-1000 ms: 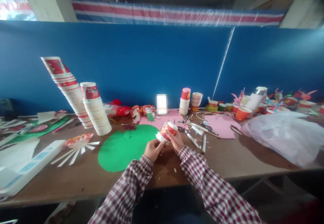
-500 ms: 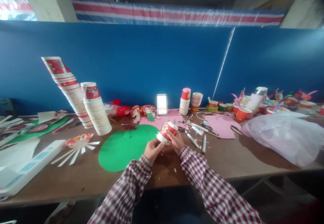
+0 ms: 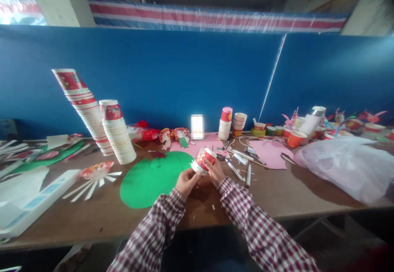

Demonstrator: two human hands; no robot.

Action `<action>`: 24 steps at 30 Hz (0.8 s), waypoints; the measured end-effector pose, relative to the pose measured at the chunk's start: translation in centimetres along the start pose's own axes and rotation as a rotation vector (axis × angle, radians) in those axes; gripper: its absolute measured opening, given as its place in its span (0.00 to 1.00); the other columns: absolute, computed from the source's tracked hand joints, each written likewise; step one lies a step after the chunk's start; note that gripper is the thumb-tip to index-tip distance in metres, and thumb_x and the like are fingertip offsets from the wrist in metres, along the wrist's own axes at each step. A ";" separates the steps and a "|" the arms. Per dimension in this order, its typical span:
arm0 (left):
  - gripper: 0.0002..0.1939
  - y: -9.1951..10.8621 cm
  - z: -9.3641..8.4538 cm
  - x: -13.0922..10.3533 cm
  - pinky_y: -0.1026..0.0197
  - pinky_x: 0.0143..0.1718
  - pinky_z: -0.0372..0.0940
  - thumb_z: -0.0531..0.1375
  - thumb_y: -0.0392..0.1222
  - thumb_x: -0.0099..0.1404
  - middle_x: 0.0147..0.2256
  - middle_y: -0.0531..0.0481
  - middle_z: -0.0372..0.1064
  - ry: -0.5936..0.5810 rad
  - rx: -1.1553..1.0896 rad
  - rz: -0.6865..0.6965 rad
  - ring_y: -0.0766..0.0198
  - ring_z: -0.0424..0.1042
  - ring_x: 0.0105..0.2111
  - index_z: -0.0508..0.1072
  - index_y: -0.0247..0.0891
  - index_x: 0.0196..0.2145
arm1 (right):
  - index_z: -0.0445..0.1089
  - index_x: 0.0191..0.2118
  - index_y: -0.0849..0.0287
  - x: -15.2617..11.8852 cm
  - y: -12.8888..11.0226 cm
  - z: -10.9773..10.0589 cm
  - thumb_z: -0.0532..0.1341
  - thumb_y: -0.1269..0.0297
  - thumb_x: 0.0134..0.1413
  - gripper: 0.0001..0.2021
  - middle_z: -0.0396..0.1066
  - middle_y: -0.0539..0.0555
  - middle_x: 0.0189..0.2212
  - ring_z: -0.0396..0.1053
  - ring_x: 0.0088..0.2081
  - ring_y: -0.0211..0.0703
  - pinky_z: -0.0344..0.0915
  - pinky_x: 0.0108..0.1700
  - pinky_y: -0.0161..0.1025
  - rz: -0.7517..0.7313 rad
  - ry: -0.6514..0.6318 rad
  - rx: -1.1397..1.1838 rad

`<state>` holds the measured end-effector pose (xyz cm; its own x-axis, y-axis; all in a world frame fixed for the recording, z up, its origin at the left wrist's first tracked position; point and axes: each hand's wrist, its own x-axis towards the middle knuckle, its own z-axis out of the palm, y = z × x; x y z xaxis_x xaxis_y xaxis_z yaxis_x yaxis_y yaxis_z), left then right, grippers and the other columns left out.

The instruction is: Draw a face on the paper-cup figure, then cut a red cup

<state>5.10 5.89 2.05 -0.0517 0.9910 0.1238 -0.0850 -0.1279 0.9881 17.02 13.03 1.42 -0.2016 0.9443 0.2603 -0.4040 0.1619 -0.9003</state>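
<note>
A red and white paper cup (image 3: 205,159) is tilted between my hands above the table. My right hand (image 3: 216,172) is closed round its right side, the thumb on the red print. At its lower left edge, my left hand (image 3: 187,182) pinches the cup between thumb and fingers; the fingers behind are partly hidden. Just left of the hands lies a large green paper shape (image 3: 150,186). Behind the cup is a sheet of pink paper (image 3: 197,142), and a white marker (image 3: 248,175) lies to the right.
Two tall leaning cup stacks (image 3: 118,138) rise at left, near a cut-up cup with splayed strips (image 3: 97,173) and a long white box (image 3: 43,202). Shorter cup stacks (image 3: 225,126) stand at the back. A translucent plastic bag (image 3: 347,165) and a white flask (image 3: 312,120) are at right.
</note>
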 end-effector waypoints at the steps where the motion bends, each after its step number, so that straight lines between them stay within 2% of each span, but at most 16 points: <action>1: 0.26 0.0 0.0 0.0 0.67 0.15 0.58 0.64 0.60 0.47 0.17 0.54 0.64 0.014 0.015 0.009 0.72 0.60 0.14 0.71 0.31 0.29 | 0.68 0.35 0.59 0.0 0.0 0.0 0.68 0.50 0.38 0.21 0.72 0.53 0.30 0.69 0.31 0.42 0.67 0.37 0.42 0.001 -0.014 0.001; 7: 0.23 -0.4 -0.5 0.5 0.68 0.15 0.53 0.61 0.60 0.51 0.14 0.57 0.59 0.186 0.126 0.107 0.72 0.56 0.13 0.71 0.33 0.25 | 0.67 0.35 0.58 -0.2 -0.8 0.3 0.70 0.51 0.34 0.23 0.72 0.53 0.35 0.69 0.34 0.41 0.67 0.36 0.38 0.017 -0.083 0.043; 10: 0.19 -0.4 -0.7 0.4 0.68 0.16 0.51 0.62 0.56 0.52 0.14 0.58 0.56 0.271 0.198 0.168 0.72 0.55 0.15 0.72 0.35 0.24 | 0.66 0.35 0.56 -0.2 -0.8 0.4 0.70 0.53 0.34 0.21 0.71 0.50 0.32 0.68 0.29 0.37 0.65 0.31 0.34 0.049 -0.057 0.075; 12: 0.15 -0.2 -0.7 0.3 0.68 0.18 0.53 0.64 0.52 0.51 0.17 0.56 0.59 0.287 0.242 0.211 0.71 0.57 0.18 0.73 0.36 0.23 | 0.66 0.35 0.56 -0.2 -0.7 0.4 0.70 0.54 0.36 0.20 0.71 0.49 0.30 0.68 0.28 0.36 0.64 0.29 0.34 0.062 -0.031 0.077; 15: 0.12 -0.1 -0.6 0.2 0.69 0.21 0.55 0.66 0.49 0.49 0.23 0.53 0.64 0.293 0.276 0.252 0.71 0.58 0.21 0.74 0.37 0.22 | 0.66 0.37 0.55 -0.3 -0.7 0.3 0.69 0.56 0.39 0.19 0.71 0.49 0.31 0.69 0.30 0.38 0.65 0.31 0.35 0.088 -0.002 0.083; 20: 0.19 -0.3 -0.7 0.5 0.68 0.15 0.52 0.60 0.56 0.54 0.15 0.56 0.59 0.332 0.249 0.202 0.71 0.55 0.15 0.73 0.35 0.28 | 0.65 0.42 0.55 -0.4 -1.1 0.5 0.70 0.59 0.37 0.23 0.73 0.51 0.34 0.71 0.35 0.42 0.68 0.35 0.38 0.101 -0.025 0.084; 24: 0.17 -0.3 -0.9 0.5 0.67 0.18 0.57 0.60 0.54 0.55 0.17 0.54 0.63 0.346 0.241 0.205 0.70 0.59 0.16 0.73 0.35 0.26 | 0.65 0.43 0.54 -0.7 -1.4 0.6 0.70 0.60 0.37 0.24 0.72 0.50 0.33 0.70 0.33 0.40 0.67 0.35 0.37 0.120 -0.065 0.079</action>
<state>4.21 6.39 1.70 -0.3754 0.8694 0.3213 0.1930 -0.2657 0.9445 17.20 11.93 2.70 -0.3091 0.9345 0.1766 -0.4421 0.0232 -0.8967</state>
